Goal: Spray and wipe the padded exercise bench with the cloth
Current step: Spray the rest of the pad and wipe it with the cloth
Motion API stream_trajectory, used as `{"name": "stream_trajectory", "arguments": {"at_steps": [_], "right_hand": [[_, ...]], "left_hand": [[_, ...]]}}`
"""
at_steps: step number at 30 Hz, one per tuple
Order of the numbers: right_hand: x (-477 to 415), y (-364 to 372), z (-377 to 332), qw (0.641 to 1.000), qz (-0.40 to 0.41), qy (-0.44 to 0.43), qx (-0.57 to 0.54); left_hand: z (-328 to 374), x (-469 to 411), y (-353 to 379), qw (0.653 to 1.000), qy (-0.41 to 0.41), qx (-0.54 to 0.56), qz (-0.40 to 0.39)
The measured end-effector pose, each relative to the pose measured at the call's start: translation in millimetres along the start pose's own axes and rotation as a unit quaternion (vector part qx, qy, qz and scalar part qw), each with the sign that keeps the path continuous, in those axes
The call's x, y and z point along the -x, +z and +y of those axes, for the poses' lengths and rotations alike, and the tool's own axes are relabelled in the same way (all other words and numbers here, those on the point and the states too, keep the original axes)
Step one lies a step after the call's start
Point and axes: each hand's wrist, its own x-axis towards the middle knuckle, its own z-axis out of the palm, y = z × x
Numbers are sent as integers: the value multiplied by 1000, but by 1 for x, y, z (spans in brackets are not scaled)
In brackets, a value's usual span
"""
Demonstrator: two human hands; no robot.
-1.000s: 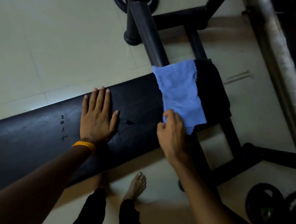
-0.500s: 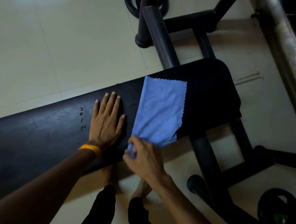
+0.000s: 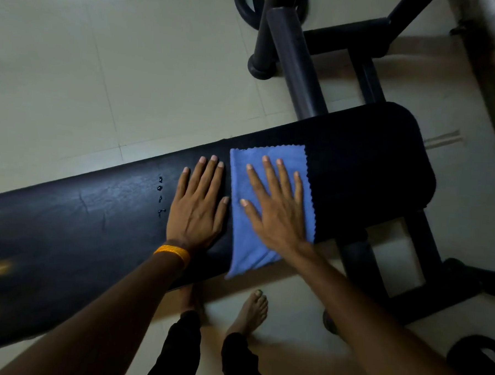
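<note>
Right hand [image 3: 276, 209] flat on cloth [image 3: 249, 244], bench [image 3: 370, 171]

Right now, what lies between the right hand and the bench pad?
The blue cloth, spread flat under the right hand on the bench pad, seen from the head view.

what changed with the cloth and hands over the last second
The right hand dragged the blue cloth along the bench toward the left hand, then released its pinch and now presses flat on it. The left hand stayed flat on the pad.
</note>
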Motion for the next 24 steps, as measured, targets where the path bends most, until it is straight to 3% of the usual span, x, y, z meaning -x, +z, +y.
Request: {"name": "stream_trajectory", "arguments": {"at_steps": [2,5,7,9,12,14,16,18,19,20,22,24], "right_hand": [[-28,-2,44,999,15,-4,28],[-65,-6,60,978,64,197,11],[-61,-5,18,965,80,248,-5],[-32,-2,-15,989,46,142,1],[-17,-3,20,998,17,-59,-2],[-41,-5,65,998,33,-47,16],[-67,-12,87,996,52,73,23],[-70,-11,54,977,76,198,8],[-60,-9,28,973,79,217,3],[-43,-5,4,979,71,189,3],[-3,0,-11,999,20,45,17],[1,0,26,998,22,-55,19]], "left_hand": [[1,1,1,1000,-4,-8,2],[2,0,2,1000,-4,-18,-1],[1,-1,2,1000,-2,-23,-8],[-1,0,2,1000,-3,-27,-14],[-1,0,3,999,-3,-29,-15],[0,0,4,999,-1,-31,-16],[0,-1,4,999,0,-32,-12],[0,-1,4,1000,0,-27,-10],[0,-1,3,1000,0,-24,-11],[0,-1,3,1000,0,-23,-12],[-1,-2,2,1000,0,-21,-13],[-2,1,3,1000,4,-18,-9]]}}
